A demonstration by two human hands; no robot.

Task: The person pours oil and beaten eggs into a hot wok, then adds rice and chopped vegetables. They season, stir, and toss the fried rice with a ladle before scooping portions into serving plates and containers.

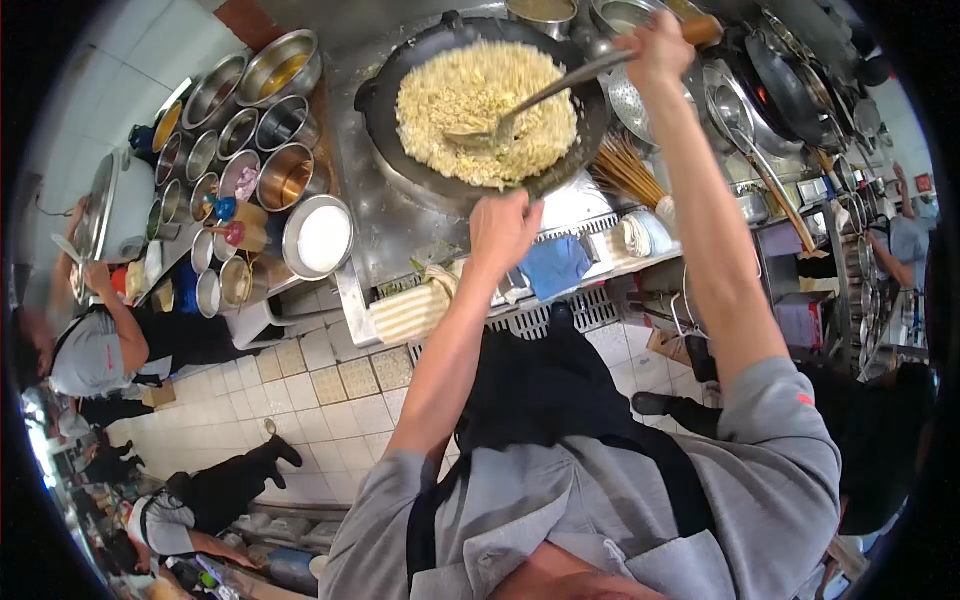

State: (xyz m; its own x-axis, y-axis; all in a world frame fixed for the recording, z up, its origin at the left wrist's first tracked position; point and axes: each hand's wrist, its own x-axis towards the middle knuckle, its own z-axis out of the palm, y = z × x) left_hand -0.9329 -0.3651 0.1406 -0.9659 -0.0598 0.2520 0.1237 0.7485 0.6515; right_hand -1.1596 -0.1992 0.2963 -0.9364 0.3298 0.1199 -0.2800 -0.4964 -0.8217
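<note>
A large black wok (pixel 375 100) on the stove holds a wide heap of fried rice (pixel 430 95), yellowish and blurred by motion. My left hand (pixel 503 228) is closed at the wok's near rim; the exact part it grips is hidden under the fingers. High on the right, my right hand (pixel 660 50) is wrapped round the long handle of a wok ladle (pixel 572 78), whose wooden end sticks out past the fist. The ladle's head rests in the middle of the rice, partly covered by it.
Metal bowls and pots (pixel 285 178) crowd the left counter, with a bowl of white contents (pixel 325 238). Right of the wok lie a bamboo brush (pixel 630 170) and a strainer (pixel 640 110). Folded cloths (pixel 555 268) line the front edge. Co-workers (pixel 110 345) stand at left and right.
</note>
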